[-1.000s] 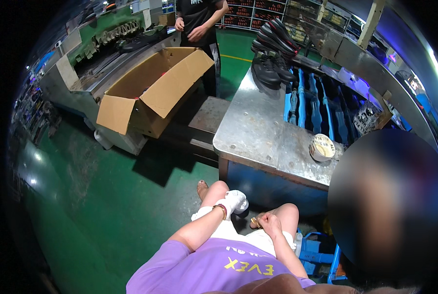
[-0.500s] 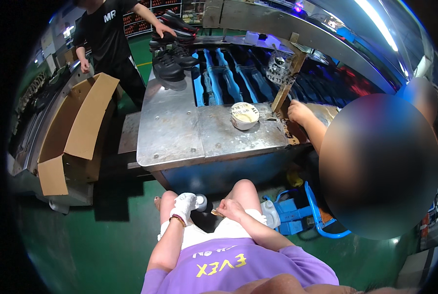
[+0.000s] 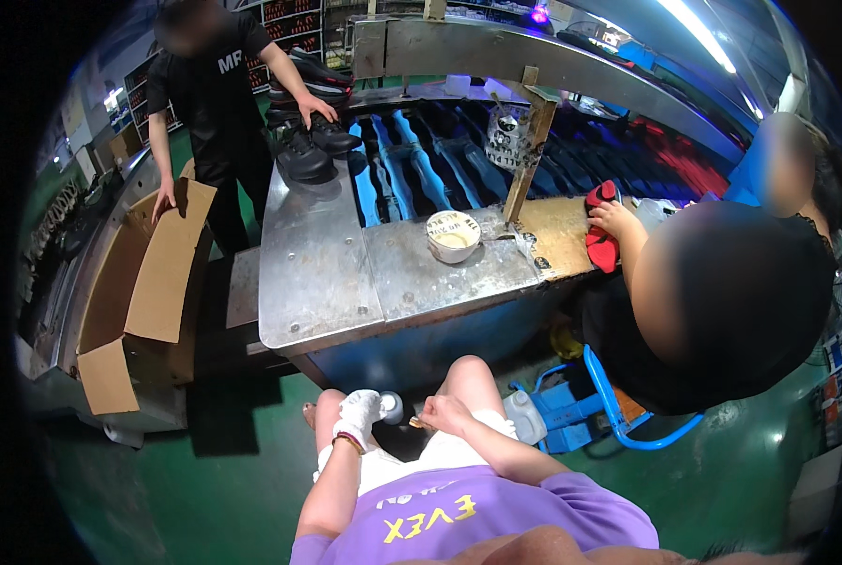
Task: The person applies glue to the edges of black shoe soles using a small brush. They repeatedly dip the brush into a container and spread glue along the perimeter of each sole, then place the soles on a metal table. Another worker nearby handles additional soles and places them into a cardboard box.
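Note:
My left hand [image 3: 357, 420], in a white glove, is closed above my left thigh. A pale round thing [image 3: 391, 407], its kind unclear, is right against its fingers; I cannot tell what the glove grips. My bare right hand [image 3: 446, 414] is over the right thigh, its fingers pinched on a small yellowish piece [image 3: 415, 423] too small to name. Beyond my knees, a white bowl [image 3: 454, 237] with pale contents and printed tape on its rim stands on a metal table [image 3: 322, 273].
Across the table, a person [image 3: 218, 113] touches black shoes [image 3: 306, 158] and a cardboard box [image 3: 168, 264]. At right, a co-worker's hand [image 3: 614, 218] rests on a red shoe part [image 3: 602, 243]. A conveyor [image 3: 430, 165] carries blue strips. A blue frame [image 3: 618, 405] stands right of my legs.
The far person's one hand has come down onto the black shoes, the other onto the box. The co-worker's hand now has a red shoe part under it. My hands keep much the same pose.

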Action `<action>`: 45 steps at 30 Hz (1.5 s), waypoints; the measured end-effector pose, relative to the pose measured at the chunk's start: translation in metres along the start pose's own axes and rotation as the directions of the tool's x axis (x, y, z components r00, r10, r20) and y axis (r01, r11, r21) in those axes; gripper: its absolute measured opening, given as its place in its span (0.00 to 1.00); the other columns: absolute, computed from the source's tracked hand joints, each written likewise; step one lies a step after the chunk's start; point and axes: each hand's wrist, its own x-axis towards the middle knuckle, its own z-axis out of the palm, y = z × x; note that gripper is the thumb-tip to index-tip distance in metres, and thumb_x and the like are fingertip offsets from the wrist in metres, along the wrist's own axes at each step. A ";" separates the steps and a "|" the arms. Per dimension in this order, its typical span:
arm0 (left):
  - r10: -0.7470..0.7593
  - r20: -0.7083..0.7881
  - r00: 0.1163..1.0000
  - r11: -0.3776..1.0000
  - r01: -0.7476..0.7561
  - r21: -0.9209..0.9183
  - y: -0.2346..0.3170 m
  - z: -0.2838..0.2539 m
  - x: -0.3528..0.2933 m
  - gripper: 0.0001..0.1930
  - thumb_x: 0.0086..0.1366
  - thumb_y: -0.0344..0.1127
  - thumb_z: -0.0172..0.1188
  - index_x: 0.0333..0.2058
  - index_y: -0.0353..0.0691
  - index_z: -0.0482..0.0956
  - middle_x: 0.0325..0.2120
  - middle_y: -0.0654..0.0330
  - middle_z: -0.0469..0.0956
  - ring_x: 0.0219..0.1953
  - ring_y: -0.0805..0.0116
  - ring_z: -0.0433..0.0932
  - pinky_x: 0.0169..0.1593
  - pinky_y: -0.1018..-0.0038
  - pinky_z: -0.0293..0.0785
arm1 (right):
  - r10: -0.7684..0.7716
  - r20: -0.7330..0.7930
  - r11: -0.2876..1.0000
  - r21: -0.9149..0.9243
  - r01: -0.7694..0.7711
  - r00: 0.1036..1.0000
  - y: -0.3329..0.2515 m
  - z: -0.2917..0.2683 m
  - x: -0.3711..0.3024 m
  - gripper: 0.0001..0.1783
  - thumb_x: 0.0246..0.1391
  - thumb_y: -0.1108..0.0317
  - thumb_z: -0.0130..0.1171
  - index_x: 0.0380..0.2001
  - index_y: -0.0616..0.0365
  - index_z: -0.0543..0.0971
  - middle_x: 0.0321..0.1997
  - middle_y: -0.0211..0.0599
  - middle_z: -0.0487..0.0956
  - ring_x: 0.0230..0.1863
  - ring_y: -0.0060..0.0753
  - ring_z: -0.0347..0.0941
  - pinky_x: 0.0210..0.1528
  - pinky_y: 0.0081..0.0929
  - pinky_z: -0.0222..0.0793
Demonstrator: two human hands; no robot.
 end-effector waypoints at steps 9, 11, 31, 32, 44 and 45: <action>-0.067 -0.139 0.988 0.631 -0.066 -0.773 -0.096 0.128 0.027 0.03 0.68 0.31 0.56 0.37 0.39 0.76 0.27 0.55 0.77 0.27 0.60 0.79 0.26 0.66 0.74 | 0.007 0.024 1.000 0.014 -0.008 1.000 -0.005 0.000 0.003 0.14 0.51 0.56 0.64 0.26 0.56 0.82 0.25 0.44 0.83 0.32 0.45 0.82 0.40 0.41 0.76; -0.044 -0.150 0.988 0.628 -0.089 -0.773 -0.111 0.143 0.032 0.03 0.68 0.30 0.56 0.38 0.40 0.75 0.27 0.55 0.76 0.27 0.60 0.78 0.26 0.66 0.74 | -0.003 0.015 1.000 0.013 0.003 1.000 -0.004 0.000 0.002 0.14 0.51 0.56 0.64 0.26 0.56 0.82 0.25 0.44 0.83 0.32 0.45 0.82 0.40 0.41 0.76; 0.019 0.023 1.000 0.982 -0.023 0.188 -0.012 0.020 0.006 0.09 0.51 0.45 0.72 0.28 0.49 0.85 0.27 0.56 0.83 0.35 0.51 0.83 0.38 0.57 0.78 | 0.012 0.024 1.000 0.012 -0.012 1.000 -0.004 -0.002 -0.001 0.14 0.52 0.56 0.64 0.28 0.58 0.82 0.28 0.45 0.84 0.35 0.46 0.82 0.42 0.41 0.75; 0.006 0.023 1.000 0.989 -0.010 0.147 -0.017 0.023 0.005 0.10 0.51 0.45 0.72 0.28 0.49 0.85 0.27 0.56 0.83 0.35 0.51 0.83 0.38 0.57 0.78 | 0.013 0.028 1.000 0.007 -0.013 1.000 -0.007 -0.003 -0.001 0.14 0.52 0.56 0.64 0.28 0.58 0.82 0.29 0.45 0.84 0.36 0.46 0.82 0.43 0.42 0.75; -0.003 0.047 0.999 0.999 0.001 0.037 -0.001 0.003 0.001 0.07 0.57 0.39 0.64 0.26 0.43 0.84 0.27 0.50 0.82 0.34 0.49 0.83 0.36 0.56 0.76 | 0.012 0.033 1.000 -0.008 -0.012 0.999 -0.002 0.000 -0.001 0.15 0.53 0.55 0.64 0.28 0.57 0.82 0.28 0.45 0.84 0.34 0.46 0.82 0.42 0.41 0.76; -0.007 0.035 0.999 0.999 0.006 0.034 -0.008 0.012 0.002 0.08 0.57 0.40 0.62 0.27 0.44 0.84 0.27 0.50 0.82 0.34 0.49 0.83 0.36 0.55 0.76 | 0.023 0.044 1.000 -0.003 -0.023 0.999 -0.003 -0.001 -0.001 0.15 0.53 0.55 0.64 0.28 0.57 0.82 0.27 0.45 0.84 0.34 0.46 0.82 0.41 0.41 0.76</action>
